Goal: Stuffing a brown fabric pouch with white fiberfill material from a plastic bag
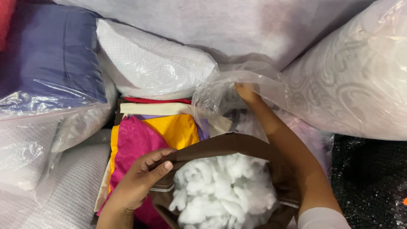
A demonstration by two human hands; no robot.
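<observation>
Pinching the rim of a brown fabric cover (220, 146), the left hand (140, 180) holds it open over white stuffing (224, 193). The right hand (248, 94) reaches into a clear plastic bag (237, 80); its fingers are hidden. Folded coloured fabrics (157, 131) lie just beside, among bagged pillows (152, 63).

**Plastic-wrapped pillows and bags seen from above**

A blue-purple cushion in clear plastic wrap (48, 63) fills the upper left corner, its film creased and shiny along the lower edge. Beside it, upper centre, lies a white dotted pillow in a clear bag (152, 61). A large white pillow with a pale swirl pattern, sealed in glossy film (356, 85), takes up the right side. Between these two, a loose clear plastic bag (224, 91) stands open, with the right hand (246, 94) gripping its crumpled mouth. At lower left, another clear bag (25, 165) holds white material. No labels, signs or screens are visible.
</observation>
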